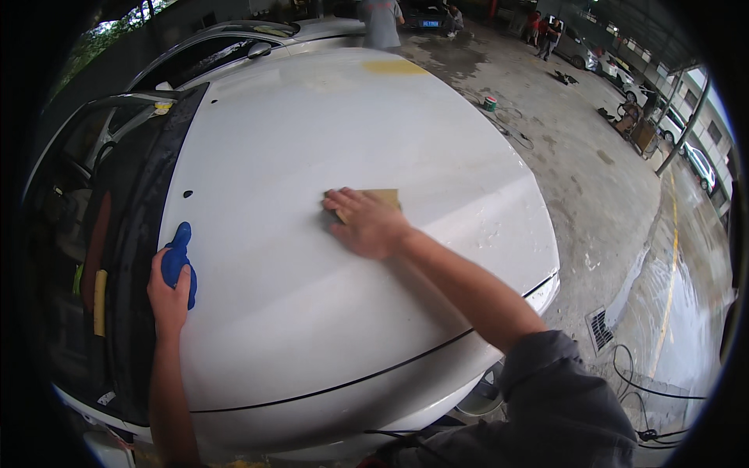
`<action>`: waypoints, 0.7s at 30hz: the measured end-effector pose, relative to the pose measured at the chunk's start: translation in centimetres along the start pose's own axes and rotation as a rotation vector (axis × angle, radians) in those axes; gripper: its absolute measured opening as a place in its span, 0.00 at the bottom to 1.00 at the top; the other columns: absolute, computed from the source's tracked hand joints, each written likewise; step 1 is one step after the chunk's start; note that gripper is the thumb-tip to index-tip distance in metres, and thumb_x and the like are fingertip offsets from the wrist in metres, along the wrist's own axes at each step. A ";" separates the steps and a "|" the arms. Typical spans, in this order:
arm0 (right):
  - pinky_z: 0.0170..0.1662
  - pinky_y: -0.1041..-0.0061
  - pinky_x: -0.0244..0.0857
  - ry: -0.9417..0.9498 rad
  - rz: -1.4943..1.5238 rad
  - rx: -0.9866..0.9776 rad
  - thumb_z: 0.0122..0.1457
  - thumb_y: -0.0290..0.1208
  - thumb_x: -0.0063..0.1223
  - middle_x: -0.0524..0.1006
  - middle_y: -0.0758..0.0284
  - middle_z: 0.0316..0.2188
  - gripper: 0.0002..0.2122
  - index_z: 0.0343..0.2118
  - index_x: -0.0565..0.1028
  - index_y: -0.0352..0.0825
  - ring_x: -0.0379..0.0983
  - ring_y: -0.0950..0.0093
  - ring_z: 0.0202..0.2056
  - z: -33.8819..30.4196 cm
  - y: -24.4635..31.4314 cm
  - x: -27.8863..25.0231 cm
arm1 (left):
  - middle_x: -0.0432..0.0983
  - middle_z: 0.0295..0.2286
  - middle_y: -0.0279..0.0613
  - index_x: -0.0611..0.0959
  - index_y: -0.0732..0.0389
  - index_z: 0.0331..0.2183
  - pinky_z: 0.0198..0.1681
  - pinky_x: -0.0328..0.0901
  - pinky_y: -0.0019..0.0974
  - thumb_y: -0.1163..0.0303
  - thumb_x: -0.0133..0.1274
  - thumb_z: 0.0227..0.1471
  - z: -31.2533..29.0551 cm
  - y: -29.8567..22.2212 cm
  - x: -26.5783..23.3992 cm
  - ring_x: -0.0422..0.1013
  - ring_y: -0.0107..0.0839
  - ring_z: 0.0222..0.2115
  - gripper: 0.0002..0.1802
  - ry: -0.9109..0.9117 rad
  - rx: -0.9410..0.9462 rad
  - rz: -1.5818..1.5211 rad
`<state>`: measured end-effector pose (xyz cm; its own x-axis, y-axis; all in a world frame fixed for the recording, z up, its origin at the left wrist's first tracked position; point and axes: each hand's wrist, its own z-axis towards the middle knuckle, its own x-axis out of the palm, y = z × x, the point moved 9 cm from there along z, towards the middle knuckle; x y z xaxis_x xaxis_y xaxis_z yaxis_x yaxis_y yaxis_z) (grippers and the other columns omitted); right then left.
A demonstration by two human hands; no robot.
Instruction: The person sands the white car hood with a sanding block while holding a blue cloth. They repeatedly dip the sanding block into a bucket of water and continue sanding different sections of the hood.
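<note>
A white car hood (pixel 296 312) spreads out in front of me. My right hand (pixel 367 224) lies on its middle, fingers extended over a yellowish-brown sheet of sandpaper (pixel 386 196) and pressing it to the paint. Part of the sheet shows beyond my knuckles; the rest is under the palm and fingers. At the hood's left edge, beside the windshield, my left hand (pixel 169 290) grips a bunched blue cloth (pixel 176 261). Its thumb and fingers wrap round the cloth, which rests against the hood.
A yellow patch (pixel 395 68) marks the hood's far edge. On the dark windshield side lies a yellow strip (pixel 100 303). A silver car (pixel 234 54) stands beyond. A small green can (pixel 490 103) and hoses are on the concrete floor. Several people are farther off.
</note>
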<state>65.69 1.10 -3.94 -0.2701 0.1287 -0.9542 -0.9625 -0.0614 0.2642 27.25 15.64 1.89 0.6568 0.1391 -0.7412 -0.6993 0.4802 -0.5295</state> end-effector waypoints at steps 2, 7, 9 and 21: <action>0.76 0.61 0.43 0.115 0.050 0.301 0.74 0.53 0.35 0.56 0.58 0.75 0.32 0.73 0.58 0.37 0.49 0.62 0.76 -2.5 -8.1 -3.3 | 0.77 0.54 0.54 0.76 0.58 0.60 0.60 0.68 0.48 0.61 0.59 0.61 -0.2 0.3 -0.2 0.75 0.52 0.54 0.28 -0.003 -0.010 0.010; 0.76 0.57 0.43 -0.118 -0.113 0.587 0.72 0.53 0.34 0.55 0.60 0.76 0.33 0.73 0.57 0.36 0.49 0.59 0.76 -6.4 -17.6 -4.5 | 0.77 0.54 0.56 0.76 0.58 0.60 0.60 0.68 0.48 0.61 0.59 0.62 0.5 -1.1 0.4 0.75 0.52 0.54 0.28 0.021 0.004 0.012; 0.77 0.60 0.41 0.125 -0.080 0.303 0.73 0.53 0.30 0.54 0.60 0.76 0.33 0.74 0.55 0.36 0.46 0.62 0.77 -1.9 -4.3 -2.2 | 0.77 0.54 0.55 0.76 0.59 0.60 0.60 0.68 0.49 0.61 0.59 0.62 0.2 0.5 -0.5 0.75 0.52 0.54 0.28 0.004 -0.011 0.008; 0.74 0.60 0.49 0.192 -0.085 0.278 0.72 0.49 0.36 0.55 0.60 0.76 0.33 0.74 0.56 0.34 0.53 0.63 0.74 -2.0 -1.0 -2.8 | 0.77 0.55 0.54 0.74 0.57 0.61 0.60 0.69 0.49 0.60 0.60 0.62 0.1 0.7 -0.7 0.75 0.53 0.54 0.29 0.000 -0.003 0.037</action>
<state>67.48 -1.15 -1.78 -0.2042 -0.0685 -0.9765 -0.9584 0.2170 0.1852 26.33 16.01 2.03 0.6302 0.1572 -0.7603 -0.7243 0.4716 -0.5029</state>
